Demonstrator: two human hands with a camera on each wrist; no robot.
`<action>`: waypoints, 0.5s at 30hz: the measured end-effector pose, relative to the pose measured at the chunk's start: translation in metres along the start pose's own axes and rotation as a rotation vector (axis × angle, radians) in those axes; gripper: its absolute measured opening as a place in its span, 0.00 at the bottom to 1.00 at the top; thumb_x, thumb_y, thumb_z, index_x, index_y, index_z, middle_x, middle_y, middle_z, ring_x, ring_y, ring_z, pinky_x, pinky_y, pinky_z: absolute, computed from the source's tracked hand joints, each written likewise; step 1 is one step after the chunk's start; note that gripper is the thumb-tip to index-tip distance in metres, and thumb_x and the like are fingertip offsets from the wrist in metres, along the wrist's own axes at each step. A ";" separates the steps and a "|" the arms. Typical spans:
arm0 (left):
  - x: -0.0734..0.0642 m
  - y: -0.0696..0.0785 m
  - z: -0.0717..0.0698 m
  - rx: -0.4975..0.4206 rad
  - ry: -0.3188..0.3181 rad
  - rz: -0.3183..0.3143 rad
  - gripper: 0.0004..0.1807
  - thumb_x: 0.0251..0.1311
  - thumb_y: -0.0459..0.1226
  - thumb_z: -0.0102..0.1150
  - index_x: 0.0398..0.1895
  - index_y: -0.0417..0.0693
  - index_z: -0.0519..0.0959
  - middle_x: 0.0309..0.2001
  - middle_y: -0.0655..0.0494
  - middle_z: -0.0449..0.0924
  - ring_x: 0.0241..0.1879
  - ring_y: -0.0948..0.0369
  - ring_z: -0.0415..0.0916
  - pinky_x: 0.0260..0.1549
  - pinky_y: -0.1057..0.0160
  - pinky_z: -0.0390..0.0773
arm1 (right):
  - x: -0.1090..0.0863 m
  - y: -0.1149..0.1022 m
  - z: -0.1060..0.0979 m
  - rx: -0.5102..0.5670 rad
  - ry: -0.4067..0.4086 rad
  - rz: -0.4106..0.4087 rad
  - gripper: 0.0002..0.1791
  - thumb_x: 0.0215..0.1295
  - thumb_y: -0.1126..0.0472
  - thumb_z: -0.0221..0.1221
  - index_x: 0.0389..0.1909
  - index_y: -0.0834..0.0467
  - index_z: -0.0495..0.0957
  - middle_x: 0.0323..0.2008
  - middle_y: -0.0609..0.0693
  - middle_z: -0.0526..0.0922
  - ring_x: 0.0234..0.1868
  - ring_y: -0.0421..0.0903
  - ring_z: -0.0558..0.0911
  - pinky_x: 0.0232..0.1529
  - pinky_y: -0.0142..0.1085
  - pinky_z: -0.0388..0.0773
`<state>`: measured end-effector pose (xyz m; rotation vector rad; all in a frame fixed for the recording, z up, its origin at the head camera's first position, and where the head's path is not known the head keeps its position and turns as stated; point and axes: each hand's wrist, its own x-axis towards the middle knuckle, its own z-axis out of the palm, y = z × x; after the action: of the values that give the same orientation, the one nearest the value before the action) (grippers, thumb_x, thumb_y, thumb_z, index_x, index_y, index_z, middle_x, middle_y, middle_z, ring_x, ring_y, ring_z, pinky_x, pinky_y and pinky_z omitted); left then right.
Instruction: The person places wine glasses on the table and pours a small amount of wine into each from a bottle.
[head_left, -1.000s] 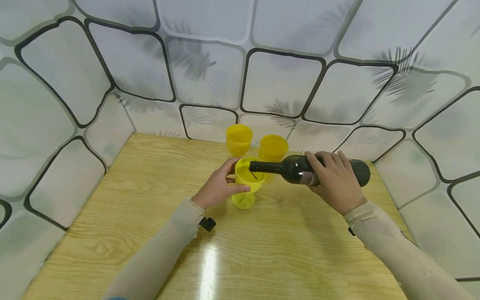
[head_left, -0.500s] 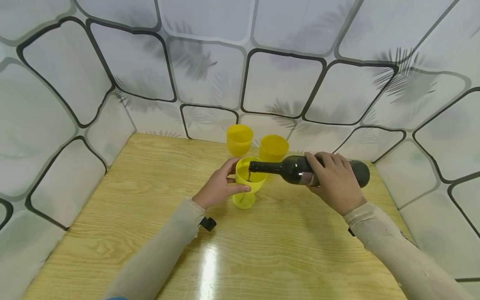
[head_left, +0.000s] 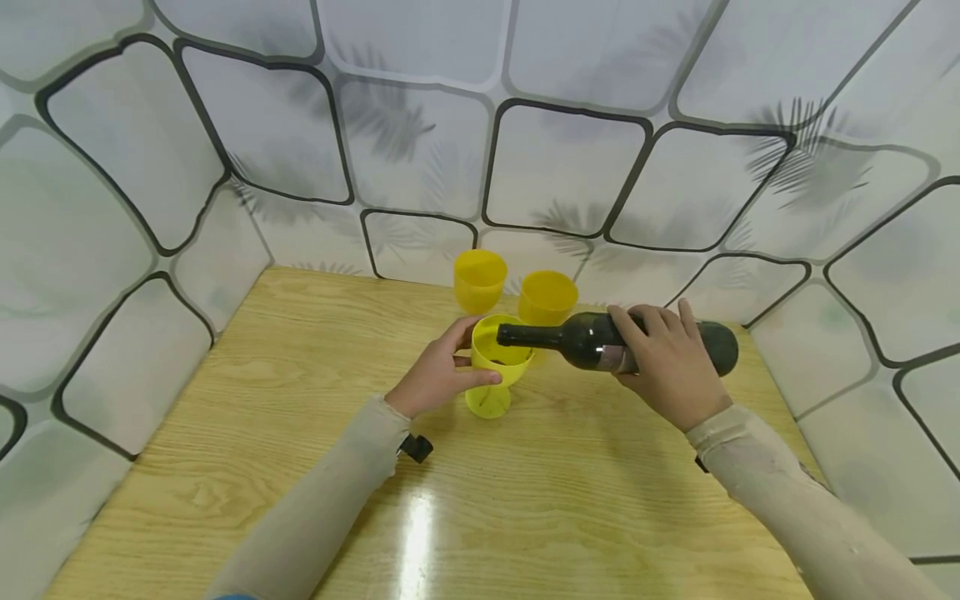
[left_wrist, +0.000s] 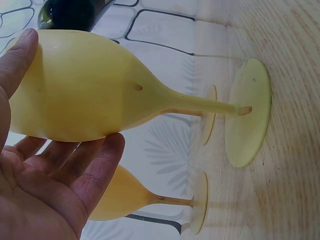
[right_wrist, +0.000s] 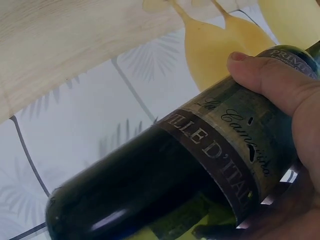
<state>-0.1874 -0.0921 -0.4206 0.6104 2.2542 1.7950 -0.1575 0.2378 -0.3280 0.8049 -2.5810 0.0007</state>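
My left hand (head_left: 438,375) holds a yellow wine goblet (head_left: 510,372) by its bowl, thumb on the near side and fingers on the far side. In the left wrist view the goblet (left_wrist: 90,85) has its foot on the wood tabletop, with a small dark drop on the bowl. From the right, my right hand (head_left: 675,367) grips a dark wine bottle (head_left: 585,337) around its labelled body. The bottle lies nearly level, its mouth over the goblet's opening. A little dark liquid shows inside the bowl. Printed lettering is visible on the bottle's label (right_wrist: 235,130) in the right wrist view.
Two more yellow goblets stand behind the held one, a left one (head_left: 480,283) and a right one (head_left: 549,296), close to the patterned wall (head_left: 420,242). The wooden table (head_left: 300,350) meets walls at the back and sides.
A thin dark stream ran from the bottle's mouth in the earlier frames; no stream shows now. Both hands and the goblet have stayed almost in place, with one right-hand finger slightly raised.
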 end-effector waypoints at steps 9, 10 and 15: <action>0.000 -0.001 0.001 -0.011 -0.003 0.001 0.48 0.59 0.44 0.77 0.79 0.60 0.59 0.66 0.56 0.73 0.61 0.55 0.76 0.60 0.54 0.80 | 0.002 -0.002 0.000 0.009 -0.003 -0.019 0.51 0.40 0.60 0.84 0.70 0.61 0.71 0.53 0.67 0.78 0.49 0.69 0.80 0.58 0.70 0.72; 0.000 -0.001 0.001 -0.012 -0.003 0.001 0.48 0.59 0.44 0.77 0.79 0.60 0.59 0.66 0.56 0.73 0.61 0.55 0.76 0.60 0.54 0.80 | 0.002 -0.002 -0.001 0.001 -0.010 -0.022 0.52 0.40 0.60 0.84 0.70 0.62 0.71 0.56 0.68 0.77 0.50 0.70 0.80 0.56 0.69 0.73; -0.001 -0.001 0.001 -0.011 -0.002 0.004 0.48 0.59 0.44 0.76 0.79 0.59 0.59 0.66 0.56 0.73 0.61 0.54 0.76 0.60 0.54 0.80 | 0.002 -0.003 -0.001 -0.017 -0.033 -0.026 0.54 0.41 0.58 0.84 0.71 0.62 0.70 0.62 0.67 0.77 0.54 0.69 0.79 0.55 0.67 0.74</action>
<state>-0.1867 -0.0918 -0.4214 0.6152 2.2419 1.8072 -0.1566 0.2347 -0.3266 0.8389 -2.5979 -0.0432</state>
